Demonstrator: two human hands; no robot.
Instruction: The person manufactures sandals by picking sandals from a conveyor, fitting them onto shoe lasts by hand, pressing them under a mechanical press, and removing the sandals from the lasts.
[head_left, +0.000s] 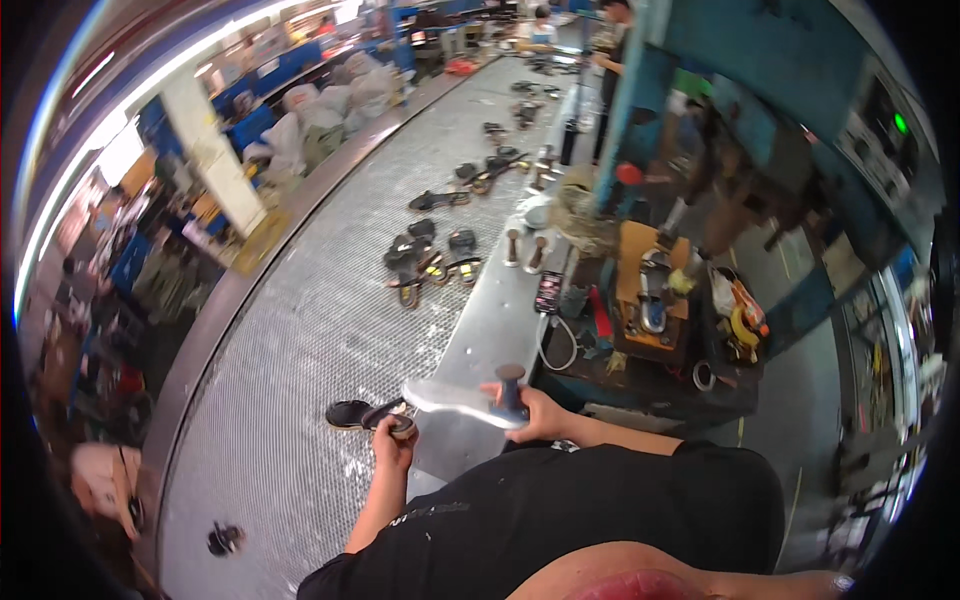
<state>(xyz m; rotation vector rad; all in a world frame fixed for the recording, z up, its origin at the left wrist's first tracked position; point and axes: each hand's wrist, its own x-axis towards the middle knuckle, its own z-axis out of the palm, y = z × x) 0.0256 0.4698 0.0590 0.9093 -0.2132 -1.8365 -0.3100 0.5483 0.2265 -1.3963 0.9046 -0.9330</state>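
My left hand [392, 446] is closed on a black sandal [349, 414] with a pale-edged sole, low over the mesh conveyor belt [300, 370]. I cannot tell whether its front end touches the mesh. In my right hand [543, 414] is a shiny, foot-shaped metal form [450, 399] with a dark round knob [511, 374]. The fingers wrap round the knob end. The rounded tip of the form points left and lies just above the sandal, close to my left hand. Whether the two touch is hard to see.
Several black sandals [410, 250] lie farther along the belt. Beside it, a metal ledge [480, 345] bears two knobbed handles [535, 252] and a phone [548, 293] with a white cable. Blue-green machinery [770, 90] and a cluttered bench [650, 375] stand right. A person [612, 60] stands far ahead.
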